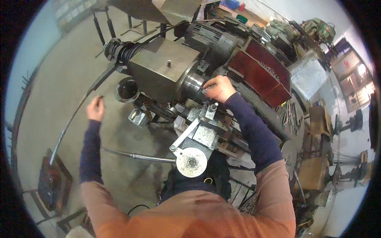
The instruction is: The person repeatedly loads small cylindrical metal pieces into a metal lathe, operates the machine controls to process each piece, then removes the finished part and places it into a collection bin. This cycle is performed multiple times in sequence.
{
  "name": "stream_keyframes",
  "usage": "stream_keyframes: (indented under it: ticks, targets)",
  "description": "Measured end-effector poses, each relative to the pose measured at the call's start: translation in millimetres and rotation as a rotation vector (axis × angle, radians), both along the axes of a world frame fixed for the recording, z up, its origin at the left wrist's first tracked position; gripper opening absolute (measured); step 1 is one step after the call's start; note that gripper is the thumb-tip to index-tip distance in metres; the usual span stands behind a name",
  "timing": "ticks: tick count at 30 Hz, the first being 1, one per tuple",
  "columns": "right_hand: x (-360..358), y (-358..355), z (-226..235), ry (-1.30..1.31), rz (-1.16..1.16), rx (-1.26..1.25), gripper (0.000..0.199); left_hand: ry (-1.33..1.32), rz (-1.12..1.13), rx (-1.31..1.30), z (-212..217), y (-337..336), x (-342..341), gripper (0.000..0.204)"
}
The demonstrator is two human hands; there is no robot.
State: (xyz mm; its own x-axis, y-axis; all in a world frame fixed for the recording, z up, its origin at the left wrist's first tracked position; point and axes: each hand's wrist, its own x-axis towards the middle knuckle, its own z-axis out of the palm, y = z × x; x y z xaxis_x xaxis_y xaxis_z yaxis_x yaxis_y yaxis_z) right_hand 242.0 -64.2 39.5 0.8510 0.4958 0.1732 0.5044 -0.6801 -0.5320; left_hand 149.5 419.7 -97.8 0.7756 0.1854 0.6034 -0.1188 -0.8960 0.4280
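My right hand [219, 88] is closed on the lathe chuck [193, 84], fingers at its rim. My left hand [95, 108], well out to the left, pinches a long curved rod [73, 117]. Step, as I judge it: setting the chuck. The tool post [209, 112] sits just below the right hand.

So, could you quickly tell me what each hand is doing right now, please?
Left hand: closed on the long bent rod.
Right hand: fingers on the lathe chuck.
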Motion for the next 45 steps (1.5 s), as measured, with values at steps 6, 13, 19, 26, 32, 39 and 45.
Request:
stream_keyframes:
  ticks: [6,13,19,26,32,39,45]
  targets:
    - [-67.7,-113.9,24.3,-0.361,-0.048,0.159,0.031,0.913,-0.047,0.205,-140.8,-61.4,38.4,0.035]
    - [-201.3,-289.9,-18.1,-0.085,-0.686,0.032,0.033,0.966,-0.101,0.69,-139.3,-45.9,63.8,0.028]
    - [-304.2,-478.5,-86.5,-0.065,-1.158,-0.278,0.035,0.975,-0.064,0.433,-79.3,-41.6,12.9,0.033]
    - [-408.3,-612.5,-113.5,0.496,-1.255,-0.88,0.042,0.969,0.025,-0.506,-64.9,32.0,-114.2,0.037]
    - [-403.2,-590.4,-138.5,0.56,-1.559,-0.957,0.039,0.607,0.307,-0.933,-84.8,-3.4,-155.8,0.029]
    - [-455.4,-508.3,-156.1,0.417,-1.769,-0.894,0.026,0.301,0.399,-1.143,-91.6,-14.3,-159.2,0.024]
    - [-458.3,-424.3,-146.7,0.403,-1.832,-0.611,0.034,0.145,0.47,-1.186,-103.1,-12.7,-156.7,0.022]
